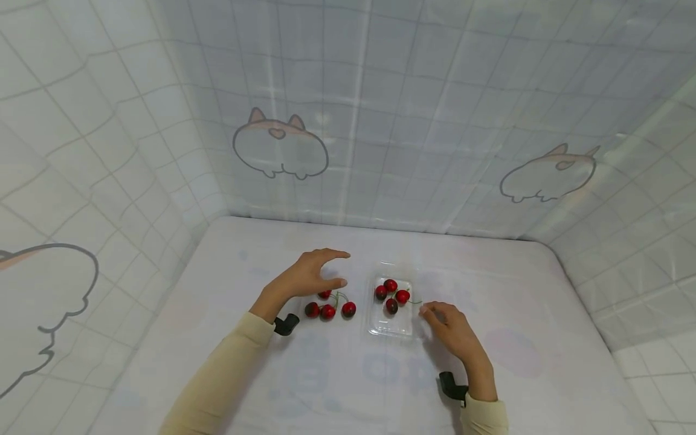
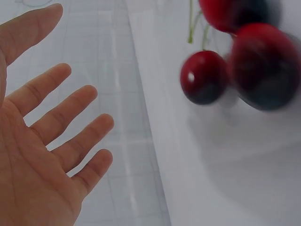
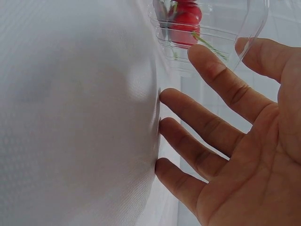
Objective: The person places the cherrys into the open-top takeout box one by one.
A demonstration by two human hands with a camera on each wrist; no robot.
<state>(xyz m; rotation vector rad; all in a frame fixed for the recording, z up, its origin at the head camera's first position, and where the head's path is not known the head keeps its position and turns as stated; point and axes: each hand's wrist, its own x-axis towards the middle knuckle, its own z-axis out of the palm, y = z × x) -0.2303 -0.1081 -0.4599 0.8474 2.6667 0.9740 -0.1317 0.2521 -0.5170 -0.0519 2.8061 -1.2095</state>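
Observation:
My left hand (image 1: pixel 309 275) hovers near a loose group of dark red cherries (image 1: pixel 327 312), thumb and fingers spread with nothing between them. In the left wrist view the palm shows beside the cherries (image 2: pixel 203 77), whose green stems stick out. A clear plastic box (image 1: pixel 394 328) holds several more cherries (image 1: pixel 391 306), one with its stem reaching over the right side. My right hand (image 1: pixel 450 329) is at the box's right edge. In the right wrist view its index fingertip and thumb tip lie right at the clear wall, while the other fingertips meet the white surface.
A white cloth (image 1: pixel 337 374) with faint prints covers the table. Behind it and at both sides hang pale grid-patterned curtains (image 1: pixel 408 133) with dog drawings. A black wrist mount (image 1: pixel 286 324) sits at the left wrist and another mount (image 1: pixel 451 386) at the right.

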